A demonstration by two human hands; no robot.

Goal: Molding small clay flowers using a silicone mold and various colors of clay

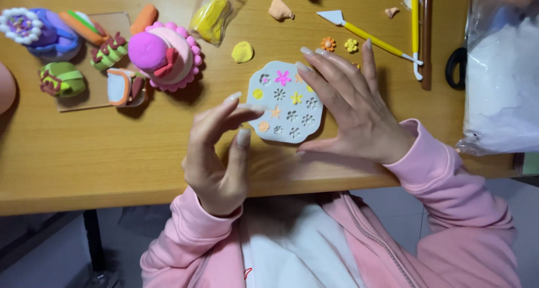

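A pale blue-grey mould [287, 105] with several small flower and star cavities lies on the wooden table [101, 153]. A few cavities are filled with pink, yellow and orange clay. My right hand [351, 108] rests flat on the mould's right side, fingers spread, thumb under its lower edge. My left hand [216, 153] hovers at the mould's left edge, thumb and forefinger pinched close together near the rim; whether a bit of clay sits between them I cannot tell. Both arms wear pink sleeves.
Clay cakes and sweets [163, 55] stand at the upper left on a clear sheet. A bagged yellow clay lump [210, 15], a yellow disc [242, 52], small clay flowers [328, 43], yellow-handled tools [370, 38] and a big white bag [499, 80] lie around.
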